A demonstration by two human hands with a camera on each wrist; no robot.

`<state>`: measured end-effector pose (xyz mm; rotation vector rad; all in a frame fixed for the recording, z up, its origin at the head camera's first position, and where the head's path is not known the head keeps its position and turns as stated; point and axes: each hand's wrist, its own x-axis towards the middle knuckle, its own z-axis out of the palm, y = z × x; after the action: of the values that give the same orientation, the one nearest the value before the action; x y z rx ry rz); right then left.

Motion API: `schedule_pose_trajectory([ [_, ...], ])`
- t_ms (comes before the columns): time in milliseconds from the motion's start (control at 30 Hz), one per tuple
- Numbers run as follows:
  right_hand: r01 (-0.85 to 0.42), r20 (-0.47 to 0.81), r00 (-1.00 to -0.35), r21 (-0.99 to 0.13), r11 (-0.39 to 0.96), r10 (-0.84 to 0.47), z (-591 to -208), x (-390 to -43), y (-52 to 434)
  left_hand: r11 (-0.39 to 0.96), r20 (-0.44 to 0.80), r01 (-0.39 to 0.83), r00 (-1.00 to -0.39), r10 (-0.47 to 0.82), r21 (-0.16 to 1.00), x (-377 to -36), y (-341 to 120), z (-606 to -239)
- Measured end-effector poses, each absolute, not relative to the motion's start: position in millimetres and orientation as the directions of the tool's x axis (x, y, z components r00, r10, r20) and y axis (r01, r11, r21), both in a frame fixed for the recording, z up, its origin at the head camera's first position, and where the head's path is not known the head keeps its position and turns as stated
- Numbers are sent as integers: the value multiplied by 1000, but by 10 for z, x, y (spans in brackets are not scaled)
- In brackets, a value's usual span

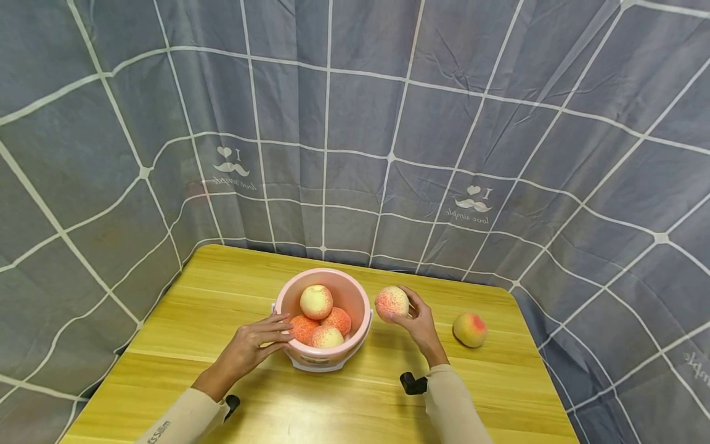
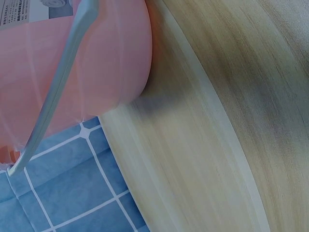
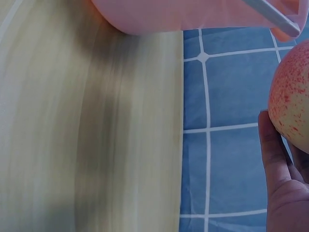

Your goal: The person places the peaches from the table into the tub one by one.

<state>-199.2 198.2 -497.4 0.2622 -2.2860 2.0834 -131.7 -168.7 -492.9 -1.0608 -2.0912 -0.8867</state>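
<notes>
A pink bucket (image 1: 355, 296) stands on the table with several peaches (image 1: 316, 302) inside, red-speckled and pale yellow. My left hand (image 1: 257, 342) rests on the bucket's left rim, its fingers fairly straight. Just right of the bucket, my right hand (image 1: 418, 324) holds a speckled peach (image 1: 391, 303) between thumb and fingers, raised off the table. The right wrist view shows that same peach (image 3: 294, 96) at its right edge, with part of the right hand (image 3: 285, 188) below it. In the left wrist view the bucket's side (image 2: 116, 53) and its pale handle (image 2: 58, 87) appear; the left hand is out of that frame.
Another peach (image 1: 470, 329), yellow with a red patch, lies on the table to the right of my right hand. The wooden table (image 1: 222, 296) ends at a grey checked curtain (image 1: 355, 172) that hangs behind it and at both sides.
</notes>
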Motion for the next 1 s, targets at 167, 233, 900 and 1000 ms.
schedule_pose_trajectory([
  [167, -146, 137, -984, -986, 79, -112, -4949, -2016, 1971, 448, 766, 850, -477, 430, 278, -1320, -1688, -4938],
  [233, -156, 146, -982, -984, 82, -121, -4934, -2025, 1965, 448, 768, 850, -476, 429, 276, -1323, -1690, -4941],
  [900, -174, 155, -970, -980, 96, -186, -4695, -2068, 1806, 453, 763, 844, -488, 423, 288, -1322, -1703, -4949],
  [1000, -183, 160, -968, -977, 105, -194, -4665, -2080, 1772, 459, 761, 841, -491, 424, 287, -1322, -1701, -4949],
])
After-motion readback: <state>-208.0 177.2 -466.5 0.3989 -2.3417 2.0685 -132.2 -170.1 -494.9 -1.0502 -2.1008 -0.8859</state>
